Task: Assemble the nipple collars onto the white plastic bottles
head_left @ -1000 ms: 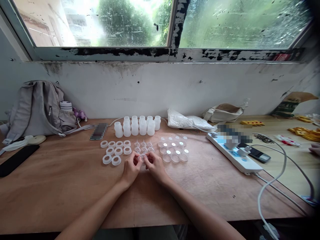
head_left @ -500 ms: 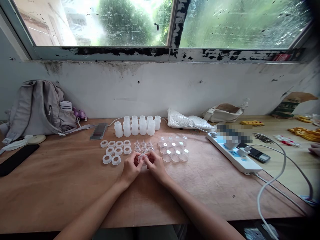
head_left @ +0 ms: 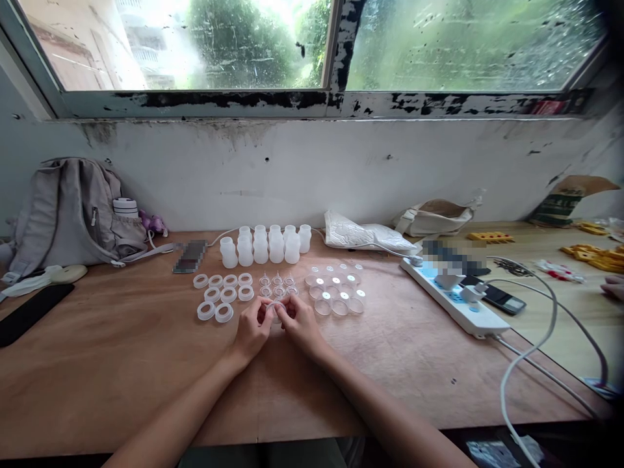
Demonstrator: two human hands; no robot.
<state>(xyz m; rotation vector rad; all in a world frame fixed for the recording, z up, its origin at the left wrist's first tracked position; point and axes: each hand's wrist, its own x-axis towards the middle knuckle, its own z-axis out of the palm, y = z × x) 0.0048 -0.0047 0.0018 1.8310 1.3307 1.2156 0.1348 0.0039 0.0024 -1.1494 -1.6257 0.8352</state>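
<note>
My left hand (head_left: 253,328) and my right hand (head_left: 299,325) meet at the middle of the table, fingertips closed from both sides on a translucent plastic ring (head_left: 276,304). Fingers cover much of it, so whether another piece sits inside cannot be told. Just beyond my hands are several clear silicone nipples (head_left: 277,281). To the left lie several white screw rings (head_left: 212,294) in rows. Clear round caps (head_left: 323,305) are grouped at the right. Behind everything, small frosted bottles (head_left: 260,248) stand upright in two rows.
A white power strip (head_left: 453,299) with plugs and looping cables lies at the right. Along the wall are a grey backpack (head_left: 73,208), a white plastic packet (head_left: 361,234) and a beige bag (head_left: 433,220). A black case (head_left: 34,313) lies left. Another person's hand (head_left: 613,286) shows far right.
My hands stay together on the ring, with only a slight shift of the fingers. The whole view has moved a little; the laid-out parts keep their places.
</note>
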